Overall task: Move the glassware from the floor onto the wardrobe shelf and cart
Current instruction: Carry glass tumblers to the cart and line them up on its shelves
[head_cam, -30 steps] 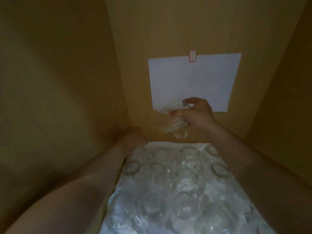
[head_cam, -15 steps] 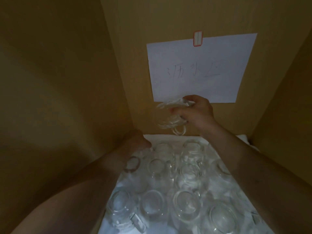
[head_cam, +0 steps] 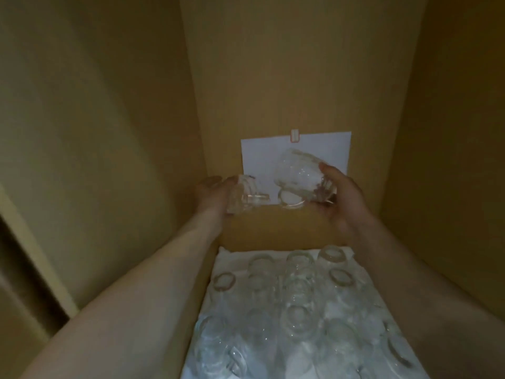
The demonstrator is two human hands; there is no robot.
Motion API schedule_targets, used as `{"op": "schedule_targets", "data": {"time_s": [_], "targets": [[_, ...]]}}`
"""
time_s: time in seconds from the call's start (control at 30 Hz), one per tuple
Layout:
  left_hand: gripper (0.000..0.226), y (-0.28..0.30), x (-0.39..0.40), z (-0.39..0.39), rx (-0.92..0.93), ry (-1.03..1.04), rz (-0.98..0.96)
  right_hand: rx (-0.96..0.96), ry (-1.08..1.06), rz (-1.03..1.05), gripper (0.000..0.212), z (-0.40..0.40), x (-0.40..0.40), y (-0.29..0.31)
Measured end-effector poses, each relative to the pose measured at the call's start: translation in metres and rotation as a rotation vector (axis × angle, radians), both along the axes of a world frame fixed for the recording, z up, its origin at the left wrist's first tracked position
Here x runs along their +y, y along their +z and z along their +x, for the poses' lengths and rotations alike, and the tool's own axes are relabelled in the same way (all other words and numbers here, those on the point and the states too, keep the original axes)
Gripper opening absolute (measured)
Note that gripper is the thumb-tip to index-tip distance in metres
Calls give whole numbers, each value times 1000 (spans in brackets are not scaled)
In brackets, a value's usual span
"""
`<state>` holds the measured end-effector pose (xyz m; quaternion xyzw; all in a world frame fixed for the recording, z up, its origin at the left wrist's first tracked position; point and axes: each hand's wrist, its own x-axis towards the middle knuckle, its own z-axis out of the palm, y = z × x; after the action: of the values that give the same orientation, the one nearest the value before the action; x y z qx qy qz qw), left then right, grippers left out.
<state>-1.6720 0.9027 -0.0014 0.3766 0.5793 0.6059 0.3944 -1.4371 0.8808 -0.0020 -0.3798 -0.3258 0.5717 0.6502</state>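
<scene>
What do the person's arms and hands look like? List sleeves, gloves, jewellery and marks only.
Both forearms are bare as far as the picture reaches; no sleeve shows on either. The left hand and the right hand are bare too: no gloves, and no ring, watch or bracelet shows. No marks or tattoos can be made out, though the light is dim and the picture soft.

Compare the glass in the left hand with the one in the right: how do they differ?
The left-hand glass looks smaller and sits lower, gripped by the left hand. The right-hand glass looks larger, held higher in front of the white paper, with its handle hanging below; the right hand grips its base end. Both are clear, tilted and held above the glasses on the shelf.
</scene>
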Motion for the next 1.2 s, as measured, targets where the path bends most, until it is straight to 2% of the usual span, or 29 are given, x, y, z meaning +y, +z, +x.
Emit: {"op": "schedule_targets", "data": {"time_s": [0.07, 0.13, 0.23, 0.33, 0.43, 0.53, 0.63, 0.67, 0.77, 0.9, 1.07, 1.13, 1.2], "targets": [[35, 4, -23, 1, -252, -146, 24, 215, 73, 30, 34, 8, -31, 12], [31, 5, -50, 3, -489, -269, 30, 399, 108, 83, 39, 11, -60, 19], [35, 1, -89, 5, -854, -382, 55, 449, 159, 174, 51, 11, -106, 23], [43, -3, -127, 12, -1012, -523, 73, 480, 181, 189, 53, 12, -154, 17], [48, -5, -161, 25, -1079, -670, 58, 472, 131, 212, 69, 16, -203, 7], [54, -6, -189, 44, -1129, -795, 19, 439, 143, 259, 52, 24, -249, -1], [79, -2, -214, 74, -1115, -939, -9, 480, 161, 354, 58, 40, -290, -3], [77, 1, -222, 86, -1113, -975, -17, 462, 134, 381, 57, 47, -303, 0], [57, 6, -245, 124, -1082, -1102, -7, 339, -15, 434, 71, 77, -347, 5], [77, 4, -282, 183, -932, -1339, 59, 317, -154, 437, 81, 122, -411, 1], [88, 8, -347, 280, -851, -1394, -59, 323, -414, 426, 104, 189, -495, -2], [84, 14, -380, 322, -848, -1452, -100, 297, -518, 409, 101, 222, -532, -6], [76, 10, -410, 363, -853, -1513, -146, 284, -598, 407, 86, 252, -572, -9]]}}
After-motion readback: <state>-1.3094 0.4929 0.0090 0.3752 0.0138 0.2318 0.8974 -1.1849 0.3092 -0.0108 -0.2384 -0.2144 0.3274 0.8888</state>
